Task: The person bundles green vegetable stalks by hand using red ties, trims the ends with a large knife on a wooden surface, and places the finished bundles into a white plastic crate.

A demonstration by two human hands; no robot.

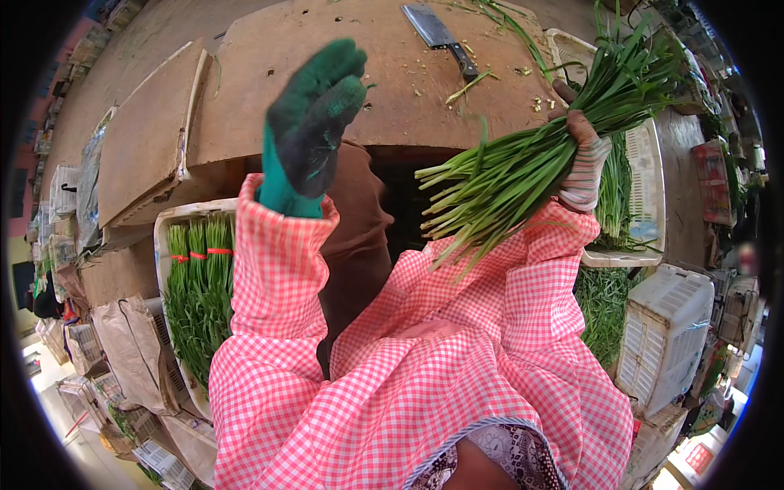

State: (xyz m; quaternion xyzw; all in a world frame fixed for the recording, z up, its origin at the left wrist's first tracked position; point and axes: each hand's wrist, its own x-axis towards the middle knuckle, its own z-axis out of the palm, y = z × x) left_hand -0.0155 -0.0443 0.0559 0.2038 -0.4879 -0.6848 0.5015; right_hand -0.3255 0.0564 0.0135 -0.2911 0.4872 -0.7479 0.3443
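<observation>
My left hand (318,122), in a green knit glove with a dark coated palm, is raised over the near left part of the wooden board (294,79). It holds nothing, and its fingers lie close together, extended. In a striped, fingerless glove or wrap, my right hand (582,144) grips a loose bunch of garlic chives (520,177). The cut pale ends point left over my lap, and the leaves spread to the upper right. A cleaver (432,30) with a black handle lies on the board beside chopped stem bits.
At my left, a white plastic crate (160,245) holds bundled greens (199,275) with red ties. Another crate (649,184) with loose greens stands at the right, near an upturned crate (664,331). A second wooden board (150,135) lies left of the work board.
</observation>
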